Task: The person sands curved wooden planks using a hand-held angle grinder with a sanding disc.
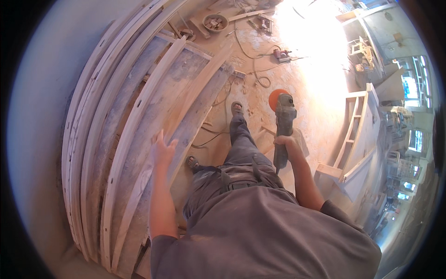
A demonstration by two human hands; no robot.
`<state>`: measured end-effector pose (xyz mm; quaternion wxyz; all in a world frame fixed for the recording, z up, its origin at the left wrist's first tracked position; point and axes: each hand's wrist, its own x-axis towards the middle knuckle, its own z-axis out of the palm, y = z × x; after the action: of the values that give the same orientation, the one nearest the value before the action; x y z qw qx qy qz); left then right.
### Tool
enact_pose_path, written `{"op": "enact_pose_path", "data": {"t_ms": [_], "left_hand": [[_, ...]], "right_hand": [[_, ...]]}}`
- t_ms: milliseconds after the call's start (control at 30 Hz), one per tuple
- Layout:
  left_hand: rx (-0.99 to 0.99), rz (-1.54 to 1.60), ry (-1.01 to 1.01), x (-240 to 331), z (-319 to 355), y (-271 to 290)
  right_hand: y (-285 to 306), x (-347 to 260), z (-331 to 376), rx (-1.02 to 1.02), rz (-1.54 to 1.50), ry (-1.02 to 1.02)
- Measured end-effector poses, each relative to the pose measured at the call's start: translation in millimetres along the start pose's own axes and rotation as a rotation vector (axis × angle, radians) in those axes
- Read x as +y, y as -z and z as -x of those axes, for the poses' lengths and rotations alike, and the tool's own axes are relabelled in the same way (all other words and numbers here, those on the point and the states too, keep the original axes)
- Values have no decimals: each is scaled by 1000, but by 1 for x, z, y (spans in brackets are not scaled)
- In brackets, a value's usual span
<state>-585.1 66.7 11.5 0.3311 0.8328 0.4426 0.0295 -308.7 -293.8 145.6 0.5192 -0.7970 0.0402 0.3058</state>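
Note:
My right hand [286, 142] is wrapped round the body of a dark angle grinder [285, 114], held out over the floor beside my leg. The grinder has an orange disc [277, 98] at its far end. My left hand [163, 149] has its fingers apart and holds nothing. It is over a long pale wooden plank [200, 87] that lies on a dusty workbench [160, 95]; whether it touches the wood I cannot tell. Another long wooden strip [147, 100] runs along the bench to the left of that plank.
More long strips [90, 93] are stacked by the left wall. On the floor ahead lie a bowl of wood blocks [215, 22], a dark red power tool [281, 54] and a looping cable [263, 82]. A wooden frame [353, 130] stands at right. Bright glare hides part of the floor.

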Motion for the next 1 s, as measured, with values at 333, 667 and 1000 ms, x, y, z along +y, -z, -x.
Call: {"op": "enact_pose_path", "data": {"t_ms": [333,667,1000], "left_hand": [[-42,70,171,79,-155,-99],[95,-67,156,137,-139,-96],[234,-112,56,126,-126,-109]], "right_hand": [[-20,-107,-254,-335,172,32],[-61,-153,-343,-510,365,66],[-61,-167,-330,-522,391,-90]]}}
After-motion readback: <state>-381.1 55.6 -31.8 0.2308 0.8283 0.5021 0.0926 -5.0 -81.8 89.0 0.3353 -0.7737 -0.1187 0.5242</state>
